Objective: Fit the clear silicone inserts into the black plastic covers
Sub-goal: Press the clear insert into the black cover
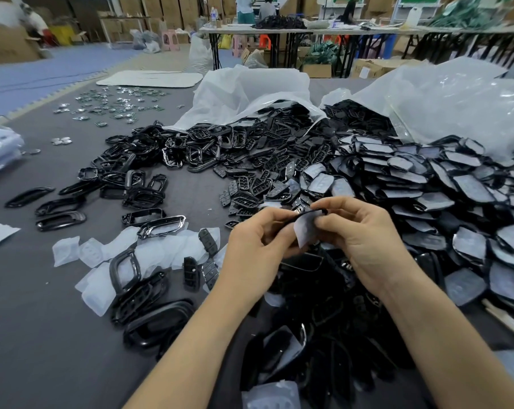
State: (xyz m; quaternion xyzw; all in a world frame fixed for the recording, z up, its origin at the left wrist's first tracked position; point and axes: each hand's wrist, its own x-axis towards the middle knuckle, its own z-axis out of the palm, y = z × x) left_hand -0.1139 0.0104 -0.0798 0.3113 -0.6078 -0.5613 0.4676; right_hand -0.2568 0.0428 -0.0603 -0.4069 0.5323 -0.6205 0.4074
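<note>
Loose clear inserts [272,394] and black frames [158,323] lie just below the held black cover [304,214], with finished covers [468,240] heaped right of it. Left hand [258,240] grips the cover's edge with curled fingers; right hand [362,231] pinches the clear silicone insert [304,233] against it.

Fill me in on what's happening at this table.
A person is fitting parts by hand. The left hand and right hand both pinch one black cover, with a clear silicone insert hanging partly out of it, not yet seated. Loose inserts lie on the grey table to the left; a big heap of covers, apparently already fitted, spreads to the right.
</note>
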